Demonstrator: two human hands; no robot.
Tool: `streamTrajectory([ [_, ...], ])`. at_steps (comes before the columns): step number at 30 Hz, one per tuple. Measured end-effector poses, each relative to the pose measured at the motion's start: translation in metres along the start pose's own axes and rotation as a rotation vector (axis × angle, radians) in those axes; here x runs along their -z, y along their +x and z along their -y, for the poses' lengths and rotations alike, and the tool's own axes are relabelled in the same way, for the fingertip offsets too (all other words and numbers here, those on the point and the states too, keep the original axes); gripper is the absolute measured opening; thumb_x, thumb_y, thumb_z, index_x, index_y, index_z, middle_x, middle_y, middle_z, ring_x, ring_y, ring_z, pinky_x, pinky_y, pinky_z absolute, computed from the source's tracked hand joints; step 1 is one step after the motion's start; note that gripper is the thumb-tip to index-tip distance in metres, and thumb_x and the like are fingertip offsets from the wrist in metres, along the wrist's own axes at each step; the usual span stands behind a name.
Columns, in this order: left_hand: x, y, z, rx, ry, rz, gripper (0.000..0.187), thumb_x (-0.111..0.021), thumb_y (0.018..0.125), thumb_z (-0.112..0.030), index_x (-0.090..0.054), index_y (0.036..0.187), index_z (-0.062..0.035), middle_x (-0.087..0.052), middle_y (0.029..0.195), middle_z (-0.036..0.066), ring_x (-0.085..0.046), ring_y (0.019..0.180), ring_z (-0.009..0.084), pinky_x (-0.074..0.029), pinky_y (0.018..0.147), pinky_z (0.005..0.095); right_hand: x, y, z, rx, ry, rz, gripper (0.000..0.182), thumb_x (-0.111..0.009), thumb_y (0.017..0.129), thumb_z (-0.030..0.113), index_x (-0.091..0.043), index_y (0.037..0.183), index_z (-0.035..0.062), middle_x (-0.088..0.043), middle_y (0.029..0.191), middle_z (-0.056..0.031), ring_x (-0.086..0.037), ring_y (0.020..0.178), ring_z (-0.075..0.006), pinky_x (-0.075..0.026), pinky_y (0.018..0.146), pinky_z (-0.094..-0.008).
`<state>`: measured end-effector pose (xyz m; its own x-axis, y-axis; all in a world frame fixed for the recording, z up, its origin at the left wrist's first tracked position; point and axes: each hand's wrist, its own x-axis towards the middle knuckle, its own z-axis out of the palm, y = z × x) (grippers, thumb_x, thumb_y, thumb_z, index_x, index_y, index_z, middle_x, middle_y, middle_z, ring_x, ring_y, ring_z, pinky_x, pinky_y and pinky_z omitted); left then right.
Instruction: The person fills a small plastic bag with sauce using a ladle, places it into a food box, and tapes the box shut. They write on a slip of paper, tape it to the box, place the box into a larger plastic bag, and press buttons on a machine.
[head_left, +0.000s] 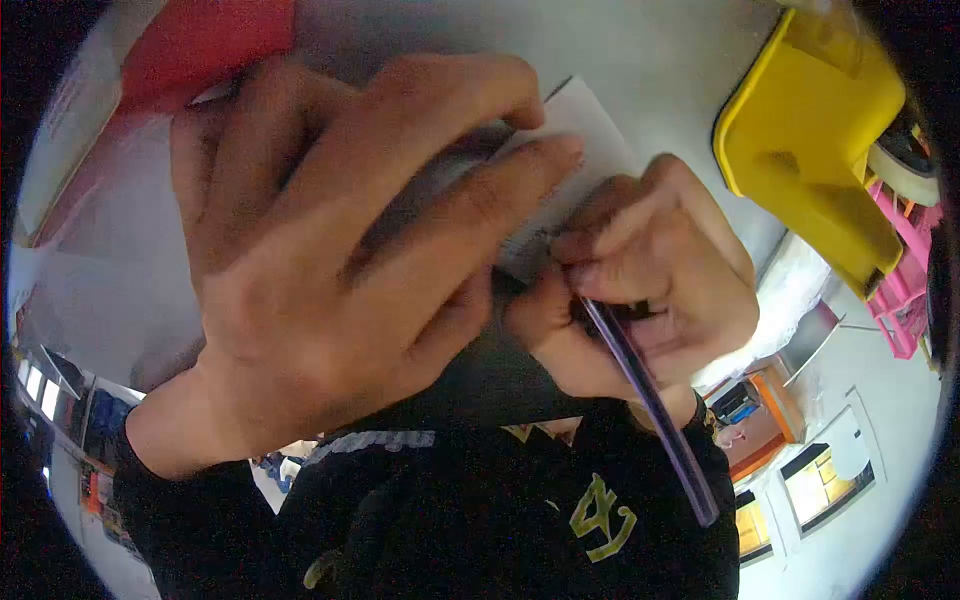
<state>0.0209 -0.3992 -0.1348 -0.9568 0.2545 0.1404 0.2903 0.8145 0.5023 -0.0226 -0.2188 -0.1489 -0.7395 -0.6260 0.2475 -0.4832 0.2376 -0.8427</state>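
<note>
A slim, shiny purple pen (655, 405) is held in my right hand (665, 275), its fingers curled around the front end. The shaft slants down to the right over my dark top. The pen's front end meets a small white paper piece (590, 120). Across that paper lies my left hand (330, 230), back up, with bent fingers closed over its left side and edge. Much of the paper is hidden under the left fingers, and motion blurs both hands slightly.
Behind the hands is a grey tabletop (660, 50). On the right lie a yellow plastic piece (800, 130), a tape roll (905, 160) and a pink plastic basket (897, 275). A red object (205, 45) sits at the upper left.
</note>
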Motion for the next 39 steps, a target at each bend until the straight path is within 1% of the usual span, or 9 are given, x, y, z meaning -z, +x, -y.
streamTrajectory([
  [3,0.0,0.001,-0.002,-0.009,0.024,-0.007,0.048,-0.063,0.057,-0.008,-0.068,0.104,-0.0126,-0.061,0.101,0.006,-0.056,0.085,0.0196,-0.039,0.077,0.0339,0.004,0.002,0.003,-0.013,0.141,-0.027,0.02,-0.066,0.065,-0.005,-0.05,0.072,0.0059,-0.054,0.072,-0.01,-0.052,0.06,-0.0164,-0.04,0.05,-0.0235],
  [5,0.001,0.0,-0.002,-0.004,0.033,-0.007,0.047,-0.063,0.057,-0.008,-0.068,0.104,-0.0129,-0.061,0.101,0.006,-0.056,0.085,0.0197,-0.039,0.077,0.0339,0.011,0.004,0.012,-0.393,0.465,-0.179,0.02,-0.064,0.064,-0.006,-0.05,0.075,0.0045,-0.053,0.077,-0.0104,-0.052,0.062,-0.0168,-0.043,0.052,-0.0265],
  [6,0.0,-0.002,-0.002,-0.002,0.022,-0.018,0.047,-0.062,0.057,-0.008,-0.068,0.104,-0.0132,-0.061,0.101,0.006,-0.056,0.086,0.0198,-0.039,0.077,0.0339,0.013,0.002,-0.004,-0.117,0.312,-0.076,0.02,-0.068,0.065,-0.005,-0.053,0.076,0.003,-0.053,0.077,-0.0107,-0.053,0.06,-0.0168,-0.046,0.053,-0.0273],
  [7,-0.001,-0.001,-0.001,0.001,0.007,-0.028,0.047,-0.062,0.057,-0.009,-0.068,0.104,-0.0134,-0.061,0.102,0.005,-0.056,0.086,0.0198,-0.039,0.077,0.0339,0.017,0.0,-0.003,-0.117,0.314,-0.075,0.02,-0.068,0.065,-0.005,-0.053,0.076,0.003,-0.053,0.077,-0.0107,-0.053,0.06,-0.0168,-0.046,0.053,-0.0273],
  [9,0.0,-0.001,0.0,-0.004,0.013,-0.018,0.046,-0.062,0.058,-0.009,-0.068,0.104,-0.0136,-0.061,0.101,0.005,-0.055,0.085,0.0193,-0.039,0.077,0.0337,0.022,-0.005,0.004,-0.066,0.162,0.174,0.022,-0.074,0.065,-0.001,-0.055,0.075,0.0025,-0.053,0.076,-0.011,-0.053,0.058,-0.0168,-0.047,0.053,-0.0266],
  [16,-0.002,0.0,0.001,-0.038,0.026,-0.033,0.046,-0.064,0.059,-0.011,-0.068,0.105,-0.0133,-0.061,0.101,0.005,-0.053,0.082,0.0179,-0.039,0.073,0.0317,0.013,-0.008,-0.004,-0.02,0.267,0.109,0.026,-0.079,0.061,0.003,-0.055,0.07,-0.0003,-0.053,0.07,-0.0119,-0.056,0.056,-0.0188,-0.046,0.047,-0.0272],
  [20,0.002,0.001,0.001,-0.051,0.034,-0.009,0.048,-0.065,0.058,-0.011,-0.068,0.105,-0.0127,-0.061,0.101,0.005,-0.053,0.082,0.0183,-0.039,0.072,0.0311,0.013,-0.01,0.001,-0.045,0.16,0.089,0.028,-0.08,0.059,0.002,-0.054,0.068,-0.0005,-0.053,0.069,-0.0119,-0.057,0.056,-0.0197,-0.047,0.047,-0.0265],
  [22,0.002,0.002,0.001,-0.044,0.016,-0.001,0.048,-0.066,0.057,-0.012,-0.068,0.106,-0.0123,-0.061,0.101,0.006,-0.053,0.083,0.0185,-0.039,0.073,0.0309,0.018,-0.007,0.003,-0.062,0.155,0.169,0.029,-0.08,0.056,-0.001,-0.053,0.065,-0.0003,-0.052,0.068,-0.0117,-0.058,0.055,-0.0197,-0.047,0.047,-0.0265],
  [39,0.005,0.001,0.004,-0.035,0.017,0.019,0.049,-0.067,0.057,-0.01,-0.068,0.106,-0.0124,-0.06,0.102,0.006,-0.055,0.085,0.0197,-0.04,0.077,0.0319,0.01,-0.002,0.003,-0.074,0.146,0.118,0.025,-0.073,0.054,-0.009,-0.051,0.064,-0.0003,-0.052,0.069,-0.0121,-0.057,0.054,-0.0181,-0.046,0.046,-0.0257],
])
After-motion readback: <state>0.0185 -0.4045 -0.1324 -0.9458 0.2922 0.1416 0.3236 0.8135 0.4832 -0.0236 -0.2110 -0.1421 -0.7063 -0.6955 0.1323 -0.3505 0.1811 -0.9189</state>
